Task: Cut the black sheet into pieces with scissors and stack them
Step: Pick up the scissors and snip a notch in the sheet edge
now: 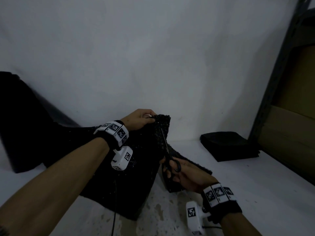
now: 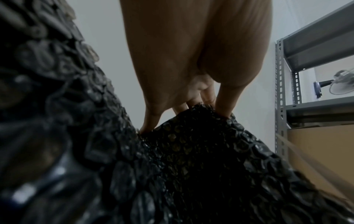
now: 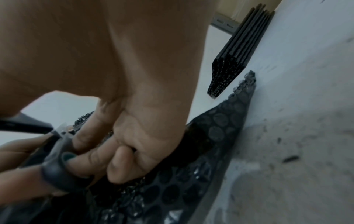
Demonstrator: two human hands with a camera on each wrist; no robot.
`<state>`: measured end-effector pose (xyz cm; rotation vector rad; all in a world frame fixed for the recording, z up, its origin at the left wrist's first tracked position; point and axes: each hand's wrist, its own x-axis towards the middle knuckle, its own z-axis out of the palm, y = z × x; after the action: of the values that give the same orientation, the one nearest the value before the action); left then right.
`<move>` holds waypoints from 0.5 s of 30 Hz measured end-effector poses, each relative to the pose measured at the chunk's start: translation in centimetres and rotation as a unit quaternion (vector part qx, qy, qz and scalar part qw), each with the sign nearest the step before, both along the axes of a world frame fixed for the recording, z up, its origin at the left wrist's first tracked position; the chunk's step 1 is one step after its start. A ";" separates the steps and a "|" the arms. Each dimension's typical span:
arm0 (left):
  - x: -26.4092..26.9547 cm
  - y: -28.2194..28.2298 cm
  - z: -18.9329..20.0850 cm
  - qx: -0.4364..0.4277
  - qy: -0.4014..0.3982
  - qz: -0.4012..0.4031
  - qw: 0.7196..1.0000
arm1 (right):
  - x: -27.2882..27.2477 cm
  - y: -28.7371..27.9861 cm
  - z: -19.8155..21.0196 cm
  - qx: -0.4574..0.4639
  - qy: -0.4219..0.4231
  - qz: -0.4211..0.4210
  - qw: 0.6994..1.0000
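A black bubble-wrap sheet (image 1: 141,167) lies draped over the white surface, its far edge lifted. My left hand (image 1: 139,119) pinches that raised top edge; in the left wrist view its fingers (image 2: 226,104) curl over the sheet (image 2: 191,159). My right hand (image 1: 185,174) grips black-handled scissors (image 1: 167,155), whose thin blades run up into the sheet toward the left hand. In the right wrist view the fingers (image 3: 91,160) pass through the dark handle loop (image 3: 57,171) above the sheet (image 3: 216,128). A stack of cut black pieces (image 1: 230,146) sits to the right, also seen edge-on as the stack (image 3: 239,51).
A large dark roll or bulk of sheet (image 1: 20,120) fills the left side against the white wall. A grey metal shelf frame (image 1: 276,74) with cardboard boxes (image 1: 293,125) stands at the right; the shelf (image 2: 287,84) and a fan (image 2: 341,81) show too. The floor near me is speckled.
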<state>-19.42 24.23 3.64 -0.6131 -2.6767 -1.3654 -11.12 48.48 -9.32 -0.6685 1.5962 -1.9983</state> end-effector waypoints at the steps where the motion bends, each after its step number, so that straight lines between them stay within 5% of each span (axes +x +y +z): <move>1: 0.0 -0.1 0.0 0.008 0.000 -0.002 1.000 | 0.0 0.0 -0.1 -0.003 0.000 0.000 1.000; 15: -0.3 -0.8 -1.1 0.030 -0.018 -0.007 0.999 | 0.4 -0.2 -0.8 -0.025 0.013 0.020 0.999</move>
<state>-19.70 23.41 2.58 -0.6077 -2.6523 -1.4697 -10.70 48.30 -10.09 -0.7424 1.5414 -2.0141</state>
